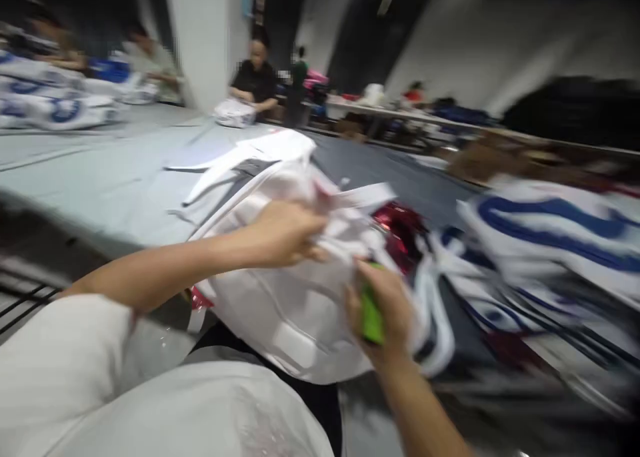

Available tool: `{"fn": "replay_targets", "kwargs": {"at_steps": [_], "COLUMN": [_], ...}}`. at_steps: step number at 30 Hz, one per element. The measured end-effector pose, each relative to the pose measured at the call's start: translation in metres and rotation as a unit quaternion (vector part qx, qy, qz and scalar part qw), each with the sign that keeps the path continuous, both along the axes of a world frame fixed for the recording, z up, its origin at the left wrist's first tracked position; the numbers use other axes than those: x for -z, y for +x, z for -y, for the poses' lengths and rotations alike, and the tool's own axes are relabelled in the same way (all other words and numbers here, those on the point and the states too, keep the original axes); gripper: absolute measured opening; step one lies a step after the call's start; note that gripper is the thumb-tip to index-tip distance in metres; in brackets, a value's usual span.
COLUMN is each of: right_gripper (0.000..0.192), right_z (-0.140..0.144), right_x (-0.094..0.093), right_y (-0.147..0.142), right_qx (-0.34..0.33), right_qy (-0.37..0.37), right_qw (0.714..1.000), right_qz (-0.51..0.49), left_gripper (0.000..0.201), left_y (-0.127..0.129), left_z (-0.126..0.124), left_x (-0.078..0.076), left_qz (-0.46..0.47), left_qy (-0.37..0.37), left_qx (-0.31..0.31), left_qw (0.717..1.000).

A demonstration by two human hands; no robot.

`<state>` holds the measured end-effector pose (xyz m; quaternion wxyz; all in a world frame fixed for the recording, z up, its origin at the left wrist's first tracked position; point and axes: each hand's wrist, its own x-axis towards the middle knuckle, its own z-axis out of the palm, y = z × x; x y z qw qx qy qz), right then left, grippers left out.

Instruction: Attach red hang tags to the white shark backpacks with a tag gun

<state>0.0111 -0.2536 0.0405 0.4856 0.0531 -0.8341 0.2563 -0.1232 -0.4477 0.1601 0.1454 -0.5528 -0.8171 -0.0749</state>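
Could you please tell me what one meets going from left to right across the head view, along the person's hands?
Left hand gripping white bag → right hand holding green tool → red shiny item → blue-striped white bags.

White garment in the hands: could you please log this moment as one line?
left hand: grips white garment | right hand: holds green tool at garment | grey table | frame blurred
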Motion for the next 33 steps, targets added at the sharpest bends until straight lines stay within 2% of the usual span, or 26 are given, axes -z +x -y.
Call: {"fn": "replay_targets", "kwargs": {"at_steps": [2, 3, 4, 6, 8, 9, 11, 12, 14, 16, 18, 20, 23, 26, 29, 31, 33], "right_gripper": [0.031, 0.034, 0.035, 0.035, 0.036, 0.036, 0.037, 0.037, 0.035, 0.033, 0.031, 0.031, 0.033, 0.038, 0.035, 0.039, 0.044], "right_z": [0.005, 0.005, 0.004, 0.006, 0.013, 0.016, 0.022, 0.024, 0.025, 0.023, 0.019, 0.012, -0.002, -0.014, -0.018, -0.018, -0.019], "right_x": [0.025, 0.038, 0.049, 0.066, 0.077, 0.08, 0.084, 0.085, 0.086, 0.085, 0.083, 0.082, 0.086, 0.093, 0.098, 0.098, 0.097], "right_y": [-0.01, -0.017, -0.023, -0.033, -0.04, -0.041, -0.043, -0.044, -0.048, -0.056, -0.066, -0.075, -0.079, -0.074, -0.07, -0.07, -0.07], "right_qx": [0.003, -0.003, -0.013, -0.003, 0.019, 0.028, 0.03, 0.026, 0.024, 0.031, 0.032, 0.017, -0.018, -0.046, -0.058, -0.057, -0.041], "right_qy": [0.055, 0.073, 0.086, 0.085, 0.067, 0.06, 0.062, 0.063, 0.043, -0.006, -0.046, -0.054, -0.036, -0.037, -0.064, -0.09, -0.131], "right_qw": [0.998, 0.997, 0.996, 0.995, 0.995, 0.994, 0.993, 0.994, 0.997, 0.999, 0.998, 0.998, 0.999, 0.997, 0.994, 0.99, 0.983], "right_qz": [-0.013, -0.015, -0.016, -0.044, -0.076, -0.087, -0.091, -0.085, -0.059, -0.029, -0.009, 0.008, 0.032, 0.043, 0.064, 0.09, 0.121], "left_gripper": [0.018, 0.01, 0.006, 0.015, 0.025, 0.027, 0.028, 0.033, 0.056, 0.073, 0.075, 0.076, 0.08, 0.104, 0.131, 0.136, 0.129], "left_y": [-0.009, -0.013, -0.017, -0.022, -0.028, -0.031, -0.039, -0.044, -0.058, -0.079, -0.106, -0.131, -0.149, -0.141, -0.125, -0.119, -0.116], "left_z": [-0.02, -0.028, -0.035, -0.037, -0.029, -0.024, -0.02, -0.022, -0.038, -0.067, -0.098, -0.122, -0.135, -0.129, -0.124, -0.123, -0.124], "left_x": [0.056, 0.079, 0.096, 0.112, 0.111, 0.108, 0.1, 0.097, 0.092, 0.09, 0.093, 0.099, 0.11, 0.118, 0.121, 0.123, 0.126], "left_qz": [0.093, 0.093, 0.092, 0.116, 0.107, 0.075, -0.021, -0.058, -0.075, -0.037, 0.002, 0.049, 0.065, 0.032, -0.018, -0.04, -0.044], "left_qy": [-0.086, -0.097, -0.099, -0.064, 0.027, 0.081, 0.155, 0.153, 0.076, -0.028, -0.107, -0.183, -0.188, -0.163, -0.192, -0.2, -0.193], "left_qx": [0.024, 0.053, 0.08, 0.161, 0.244, 0.264, 0.223, 0.179, 0.107, 0.076, 0.046, 0.039, 0.054, 0.065, 0.052, 0.04, 0.03], "left_qw": [0.992, 0.99, 0.988, 0.978, 0.964, 0.958, 0.962, 0.97, 0.988, 0.996, 0.993, 0.981, 0.978, 0.984, 0.98, 0.978, 0.98]}}
